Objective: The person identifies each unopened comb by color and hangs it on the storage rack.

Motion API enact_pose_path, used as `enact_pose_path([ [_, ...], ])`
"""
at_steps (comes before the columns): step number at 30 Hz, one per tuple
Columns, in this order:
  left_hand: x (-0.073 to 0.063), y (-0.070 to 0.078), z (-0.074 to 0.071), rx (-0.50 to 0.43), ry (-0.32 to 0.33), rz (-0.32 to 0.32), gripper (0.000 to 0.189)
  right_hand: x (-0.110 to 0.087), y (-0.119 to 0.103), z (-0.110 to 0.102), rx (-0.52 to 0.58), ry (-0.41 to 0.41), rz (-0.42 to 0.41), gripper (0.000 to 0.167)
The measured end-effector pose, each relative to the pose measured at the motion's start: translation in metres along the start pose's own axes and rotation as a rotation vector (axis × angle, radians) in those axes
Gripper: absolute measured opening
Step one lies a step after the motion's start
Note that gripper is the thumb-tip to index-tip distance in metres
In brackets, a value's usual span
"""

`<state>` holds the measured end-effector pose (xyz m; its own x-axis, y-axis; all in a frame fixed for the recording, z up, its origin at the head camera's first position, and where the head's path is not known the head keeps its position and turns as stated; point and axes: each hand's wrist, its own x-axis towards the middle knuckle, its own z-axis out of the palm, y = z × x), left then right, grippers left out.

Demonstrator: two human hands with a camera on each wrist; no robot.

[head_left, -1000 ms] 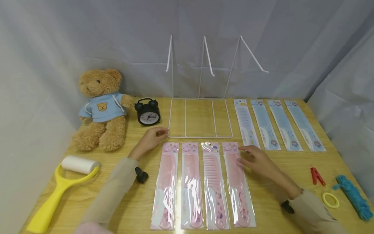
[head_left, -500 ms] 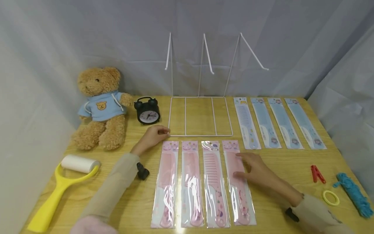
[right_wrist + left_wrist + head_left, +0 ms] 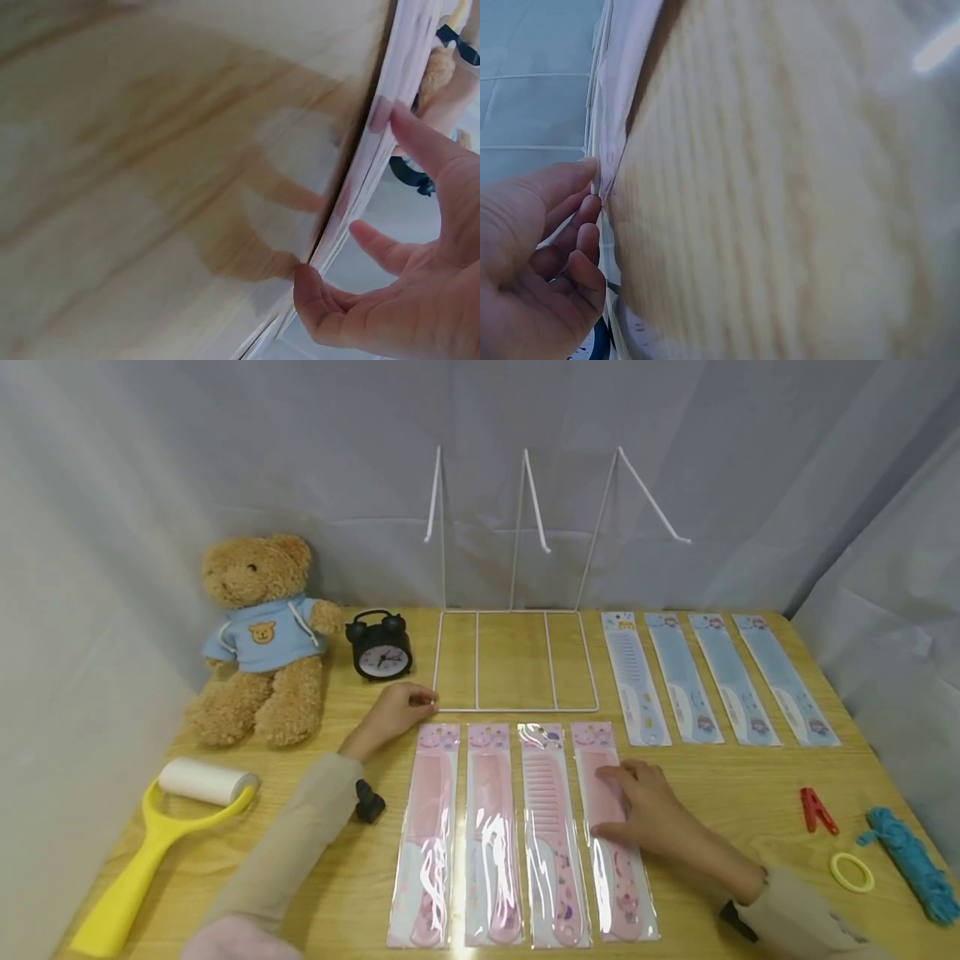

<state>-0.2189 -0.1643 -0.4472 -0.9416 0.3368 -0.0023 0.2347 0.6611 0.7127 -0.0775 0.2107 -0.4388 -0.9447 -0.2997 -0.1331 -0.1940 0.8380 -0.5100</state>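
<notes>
In the head view my left hand [image 3: 392,713] pinches the front left corner of a white wire display rack [image 3: 517,710], whose three hooks rise at the back. Thumb and forefinger meet at that corner in the left wrist view. My right hand [image 3: 660,814] lies over the rightmost of several pink combs [image 3: 624,902] in clear packets, fingers spread. In the right wrist view the thumb [image 3: 420,139] reaches the packet's surface, and another fingertip is at its edge by the wood. Two more pink combs [image 3: 429,793] [image 3: 491,789] and a wide-toothed pink comb [image 3: 547,793] lie alongside.
Several packed blue combs [image 3: 682,681] lie at the back right. A teddy bear [image 3: 262,639], a black alarm clock [image 3: 382,656] and a yellow-handled lint roller [image 3: 150,852] are on the left. A red clip [image 3: 816,811], yellow ring [image 3: 852,872] and blue cord [image 3: 911,864] lie right.
My right hand has moved down and left, from the top right edge of the rightmost pink comb packet to its middle. The left hand stays at the rack's corner.
</notes>
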Motion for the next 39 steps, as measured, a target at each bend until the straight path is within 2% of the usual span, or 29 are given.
enact_pose_path([
  [9, 0.002, 0.001, 0.0, -0.002, -0.006, -0.025, 0.025, -0.001, -0.014, 0.0, 0.066, -0.018, 0.088, 0.08],
  [16, 0.001, 0.002, -0.001, -0.005, 0.001, -0.02, 0.025, 0.001, -0.01, -0.003, 0.143, -0.029, 0.127, 0.08],
  [20, 0.001, 0.002, 0.0, -0.003, 0.001, -0.024, 0.025, 0.002, -0.004, -0.003, 0.198, -0.037, 0.12, 0.079],
  [26, 0.0, 0.002, 0.0, -0.012, 0.002, -0.044, 0.026, 0.003, 0.002, -0.006, 0.219, -0.04, 0.076, 0.065],
  [32, -0.001, 0.002, 0.001, -0.024, 0.003, -0.049, 0.026, 0.002, 0.002, -0.011, 0.378, -0.086, 0.125, 0.057],
  [39, 0.0, 0.002, -0.001, -0.021, 0.011, -0.041, 0.026, 0.002, 0.002, -0.018, 0.556, -0.071, 0.06, 0.054],
])
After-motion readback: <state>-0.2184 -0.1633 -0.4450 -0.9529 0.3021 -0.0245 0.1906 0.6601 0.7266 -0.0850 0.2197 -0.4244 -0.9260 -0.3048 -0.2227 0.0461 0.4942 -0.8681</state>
